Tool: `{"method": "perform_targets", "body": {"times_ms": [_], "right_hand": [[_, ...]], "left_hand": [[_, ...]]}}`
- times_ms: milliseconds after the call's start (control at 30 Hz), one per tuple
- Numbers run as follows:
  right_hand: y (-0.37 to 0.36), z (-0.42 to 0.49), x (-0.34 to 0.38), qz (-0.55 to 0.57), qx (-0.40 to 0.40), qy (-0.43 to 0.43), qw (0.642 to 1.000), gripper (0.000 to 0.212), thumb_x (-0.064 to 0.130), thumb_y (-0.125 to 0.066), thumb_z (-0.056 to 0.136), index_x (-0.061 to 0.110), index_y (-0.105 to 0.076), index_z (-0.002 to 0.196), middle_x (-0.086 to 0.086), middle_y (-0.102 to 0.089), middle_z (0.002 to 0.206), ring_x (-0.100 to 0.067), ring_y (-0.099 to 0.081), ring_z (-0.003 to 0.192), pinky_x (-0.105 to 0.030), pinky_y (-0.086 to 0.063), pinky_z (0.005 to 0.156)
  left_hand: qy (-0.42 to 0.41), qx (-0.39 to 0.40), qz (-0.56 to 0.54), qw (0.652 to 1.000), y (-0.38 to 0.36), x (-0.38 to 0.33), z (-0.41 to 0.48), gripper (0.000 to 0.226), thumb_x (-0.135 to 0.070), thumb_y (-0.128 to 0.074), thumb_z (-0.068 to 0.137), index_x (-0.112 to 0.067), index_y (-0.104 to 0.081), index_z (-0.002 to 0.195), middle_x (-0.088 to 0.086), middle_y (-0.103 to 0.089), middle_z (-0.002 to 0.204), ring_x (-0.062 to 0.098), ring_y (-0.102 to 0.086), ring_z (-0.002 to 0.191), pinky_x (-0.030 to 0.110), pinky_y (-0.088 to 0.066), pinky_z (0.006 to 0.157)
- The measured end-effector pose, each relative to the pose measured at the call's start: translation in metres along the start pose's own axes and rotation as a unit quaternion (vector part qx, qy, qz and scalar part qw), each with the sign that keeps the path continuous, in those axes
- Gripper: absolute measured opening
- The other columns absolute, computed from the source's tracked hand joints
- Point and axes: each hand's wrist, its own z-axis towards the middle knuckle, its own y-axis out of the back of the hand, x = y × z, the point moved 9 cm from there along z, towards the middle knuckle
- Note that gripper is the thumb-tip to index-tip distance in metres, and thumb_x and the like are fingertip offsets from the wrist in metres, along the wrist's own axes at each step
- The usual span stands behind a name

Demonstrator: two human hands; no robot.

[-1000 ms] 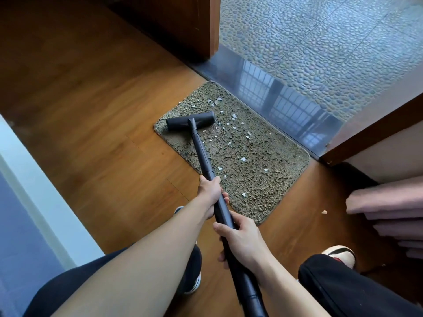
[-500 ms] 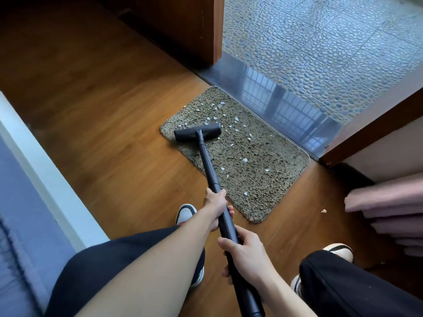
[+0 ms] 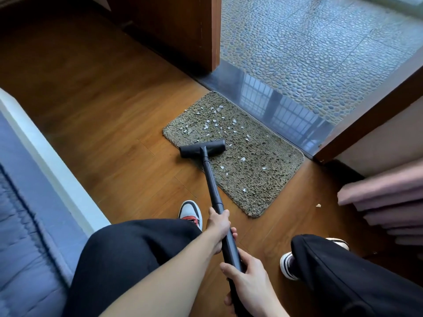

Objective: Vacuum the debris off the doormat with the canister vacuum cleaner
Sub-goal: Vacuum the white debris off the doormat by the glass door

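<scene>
At doormat's (image 3: 251,175) near edge, nozzle (image 3: 202,148) crosswise, wand (image 3: 211,183) forward-left.

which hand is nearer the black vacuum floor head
Left. The left hand grips the black wand closer to the black vacuum floor head; the right hand grips it farther back.

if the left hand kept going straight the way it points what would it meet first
Likely the step in the vacuum wand just ahead of the left hand, where the tube narrows; beyond that, the floor head at the doormat edge.
</scene>
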Motion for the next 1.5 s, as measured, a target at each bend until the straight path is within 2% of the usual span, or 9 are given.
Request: {"method": "perform_targets", "body": {"times_ms": [133,200,467,567,700,933,1100,1333,1500], "right_hand": [[-0.004,0.012,0.013,-0.023,0.009,0.023,0.999,0.029,0.024,-0.068,0.088,0.053,-0.067,0.095,0.000,-0.062,0.064,-0.036,-0.069,0.049,-0.037,-0.055,0.045],[-0.006,0.024,0.021,-0.038,0.016,0.028,0.999,0.026,0.022,-0.067,0.089,0.046,-0.068,0.100,0.003,-0.061,0.058,-0.034,-0.067,0.048,-0.036,-0.055,0.045],[-0.020,0.083,0.047,-0.072,0.029,0.042,0.996,0.009,0.020,-0.067,0.087,0.027,-0.068,0.091,0.002,-0.057,0.056,-0.034,-0.067,0.048,-0.038,-0.055,0.045],[-0.023,0.099,0.056,-0.080,0.034,0.047,0.995,0.006,0.020,-0.067,0.087,0.026,-0.068,0.088,0.005,-0.057,0.053,-0.032,-0.068,0.048,-0.039,-0.055,0.049],[-0.027,0.113,0.068,-0.067,0.039,0.044,0.996,0.003,0.020,-0.069,0.088,0.022,-0.067,0.091,0.001,-0.060,0.052,-0.030,-0.066,0.048,-0.036,-0.055,0.048],[-0.035,0.139,0.079,-0.024,0.042,0.022,0.999,0.005,0.015,-0.064,0.092,0.014,-0.065,0.097,-0.001,-0.057,0.048,-0.031,-0.062,0.047,-0.031,-0.050,0.046],[-0.042,0.148,0.085,0.007,0.054,0.011,0.998,0.013,0.016,-0.065,0.093,0.006,-0.063,0.101,0.000,-0.055,0.050,-0.029,-0.060,0.047,-0.029,-0.047,0.043],[-0.035,0.131,0.072,0.018,0.050,0.003,0.999,0.008,0.016,-0.065,0.093,0.013,-0.066,0.100,-0.002,-0.055,0.057,-0.028,-0.061,0.047,-0.029,-0.048,0.045],[-0.023,0.094,0.055,0.019,0.042,0.000,0.999,0.006,0.012,-0.065,0.093,0.009,-0.066,0.098,-0.008,-0.053,0.066,-0.027,-0.059,0.045,-0.028,-0.047,0.042]], "left_hand": [[-0.007,-0.002,-0.018,1.000,0.003,-0.013,0.008,0.018,-0.022,-0.043,0.103,-0.016,-0.039,0.119,0.009,-0.043,0.075,0.017,-0.046,0.049,0.024,-0.045,0.044],[-0.010,-0.009,-0.025,1.000,0.007,-0.024,0.016,0.016,-0.021,-0.043,0.103,-0.016,-0.038,0.117,0.009,-0.043,0.075,0.018,-0.046,0.049,0.024,-0.045,0.044],[-0.009,-0.025,-0.044,0.999,0.022,-0.069,0.057,0.018,-0.021,-0.043,0.103,-0.018,-0.036,0.119,0.009,-0.044,0.071,0.018,-0.045,0.049,0.024,-0.045,0.045],[-0.017,-0.025,-0.043,0.999,0.023,-0.082,0.071,0.018,-0.020,-0.042,0.103,-0.017,-0.036,0.120,0.008,-0.043,0.073,0.017,-0.046,0.050,0.023,-0.045,0.043],[-0.025,-0.024,-0.039,0.999,0.025,-0.096,0.087,0.015,-0.021,-0.043,0.104,-0.018,-0.034,0.116,0.007,-0.042,0.074,0.016,-0.046,0.051,0.025,-0.044,0.044],[-0.035,-0.020,-0.025,0.999,0.028,-0.123,0.100,0.025,-0.021,-0.043,0.105,-0.014,-0.033,0.127,0.009,-0.045,0.067,0.018,-0.047,0.049,0.028,-0.045,0.046],[-0.041,-0.014,-0.019,0.999,0.031,-0.136,0.106,0.032,-0.018,-0.043,0.104,-0.012,-0.030,0.133,0.008,-0.042,0.070,0.017,-0.046,0.049,0.024,-0.046,0.043],[-0.030,-0.006,-0.006,1.000,0.024,-0.122,0.090,0.027,-0.017,-0.041,0.105,-0.015,-0.031,0.129,0.007,-0.042,0.072,0.016,-0.046,0.051,0.025,-0.046,0.045],[-0.013,0.008,0.011,1.000,0.012,-0.092,0.061,0.026,-0.019,-0.041,0.105,-0.015,-0.031,0.128,0.008,-0.045,0.071,0.017,-0.047,0.053,0.027,-0.047,0.048]]}}
